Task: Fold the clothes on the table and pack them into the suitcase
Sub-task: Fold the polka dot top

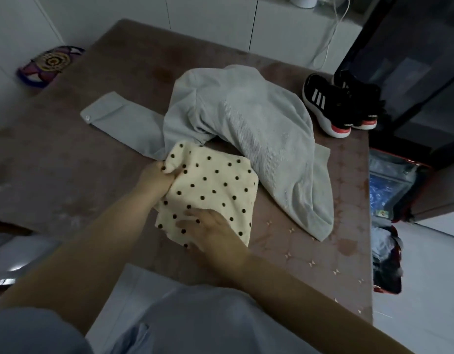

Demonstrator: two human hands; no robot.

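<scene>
Gripped the far left edge of the cream dotted cloth (213, 187) with the left hand (157, 176), fingers (167, 167) curled round it. Pressed the right hand (211, 232) flat on its near end, fingers straight. Lay folded on the brown counter (67, 162), touching the grey shirt (246, 118) behind, with the open suitcase (385, 192) on the floor beside.
</scene>
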